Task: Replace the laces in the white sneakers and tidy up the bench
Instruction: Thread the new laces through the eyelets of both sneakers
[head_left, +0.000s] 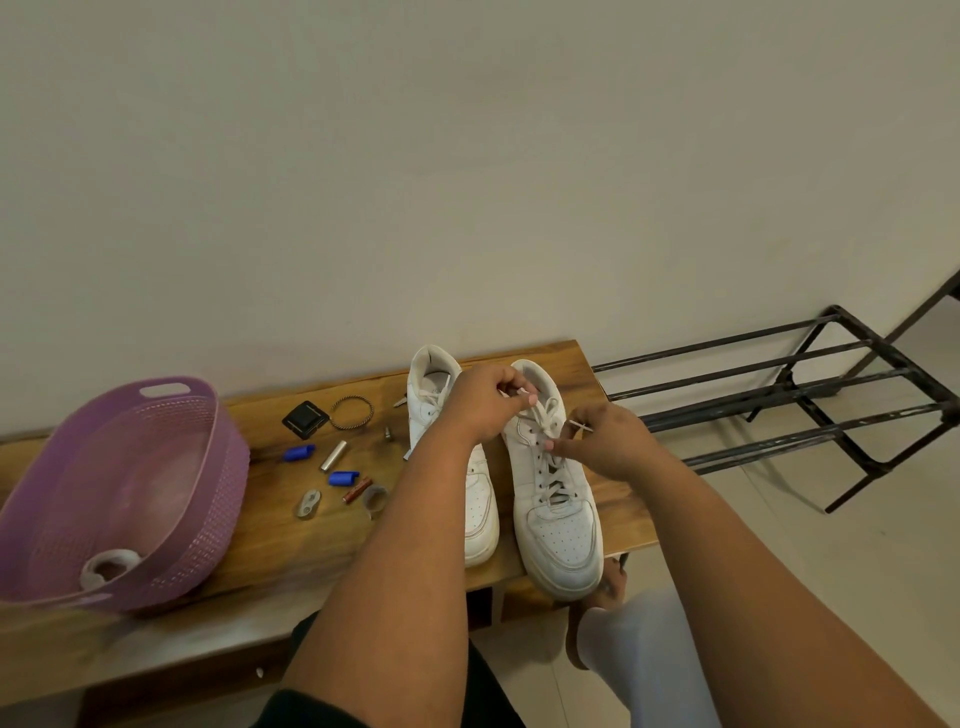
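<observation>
Right of centre in the frame, two white sneakers (558, 499) stand side by side on the wooden bench (270, 540), toes toward the camera. Over the right-hand shoe, the left hand (485, 402) pinches a white lace (543, 415) end near the collar; the right hand (605, 441) pinches the other end beside the eyelets. Left of the shoes lie small odds and ends, including two blue caps (344, 477). At lower left sits a purple basket (111, 493).

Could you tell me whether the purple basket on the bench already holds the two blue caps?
No, both blue caps lie on the bench beside the purple basket, not inside it.
</observation>
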